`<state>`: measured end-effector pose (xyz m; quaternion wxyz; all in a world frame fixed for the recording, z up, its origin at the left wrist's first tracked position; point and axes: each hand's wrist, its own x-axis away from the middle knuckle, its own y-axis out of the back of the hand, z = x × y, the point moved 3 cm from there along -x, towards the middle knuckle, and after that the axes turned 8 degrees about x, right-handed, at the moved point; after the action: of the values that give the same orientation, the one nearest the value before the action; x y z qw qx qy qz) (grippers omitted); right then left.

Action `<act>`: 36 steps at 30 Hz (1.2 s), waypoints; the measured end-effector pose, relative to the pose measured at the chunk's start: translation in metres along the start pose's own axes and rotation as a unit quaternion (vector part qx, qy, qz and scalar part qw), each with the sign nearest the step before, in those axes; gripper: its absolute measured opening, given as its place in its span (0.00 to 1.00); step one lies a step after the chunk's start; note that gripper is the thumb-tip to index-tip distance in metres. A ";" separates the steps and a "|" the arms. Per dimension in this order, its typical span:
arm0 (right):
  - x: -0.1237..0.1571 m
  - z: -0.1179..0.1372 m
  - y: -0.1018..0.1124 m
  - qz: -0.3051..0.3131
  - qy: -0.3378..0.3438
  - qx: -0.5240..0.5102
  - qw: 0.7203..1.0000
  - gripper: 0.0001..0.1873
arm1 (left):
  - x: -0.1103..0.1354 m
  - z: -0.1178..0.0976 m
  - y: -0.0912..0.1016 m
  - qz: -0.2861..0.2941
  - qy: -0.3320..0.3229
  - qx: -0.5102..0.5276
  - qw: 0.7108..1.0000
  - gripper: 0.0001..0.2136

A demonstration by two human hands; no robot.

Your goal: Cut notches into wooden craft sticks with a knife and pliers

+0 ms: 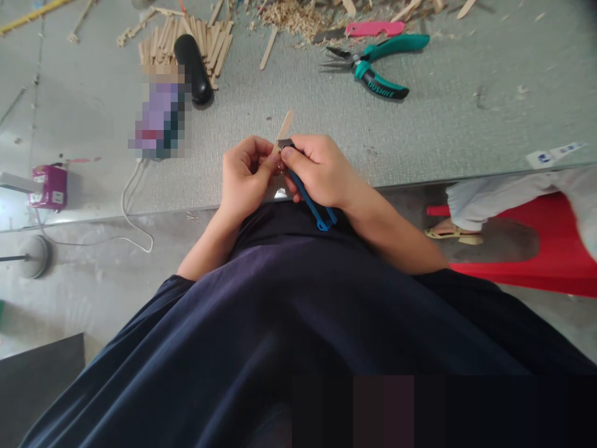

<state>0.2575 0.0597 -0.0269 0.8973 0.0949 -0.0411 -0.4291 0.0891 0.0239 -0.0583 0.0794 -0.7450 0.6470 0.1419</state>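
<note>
My left hand (244,177) pinches a flat wooden craft stick (286,122) at the front edge of the table, its rounded end pointing up and away from me. In my right hand (325,169) is a blue-handled tool (321,214) with a dark metal head, which meets the stick just beside my left fingertips. Its handle slants down toward my lap. My fingers partly cover the head, so its exact kind does not show. The lower end of the stick is hidden too.
Green-handled pliers (370,65) and a pink-handled knife (373,28) lie beyond my hands, near wood shavings (293,18). Craft sticks (158,40) are heaped at the back left beside a black case (193,68). A white cable (125,199) hangs over the edge. A red stool (555,230) stands right.
</note>
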 end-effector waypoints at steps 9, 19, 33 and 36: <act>-0.003 -0.010 0.001 -0.012 0.014 -0.013 1.000 0.19 | -0.005 0.011 0.000 -0.004 -0.042 0.070 0.997 0.25; -0.002 0.001 -0.001 -0.012 0.021 0.017 1.000 0.22 | -0.006 0.010 0.003 0.006 -0.068 0.075 0.995 0.24; 0.002 -0.002 0.003 -0.021 -0.014 -0.028 0.999 0.19 | -0.004 0.012 0.004 -0.012 -0.060 0.052 0.997 0.25; 0.002 -0.002 0.003 -0.018 -0.030 -0.028 0.999 0.19 | -0.004 0.012 0.004 -0.018 -0.078 0.047 0.996 0.25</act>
<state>0.2610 0.0603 -0.0279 0.8899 0.0580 -0.0543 -0.4492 0.0834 0.0307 -0.0679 0.1668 -0.7390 0.6309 0.1675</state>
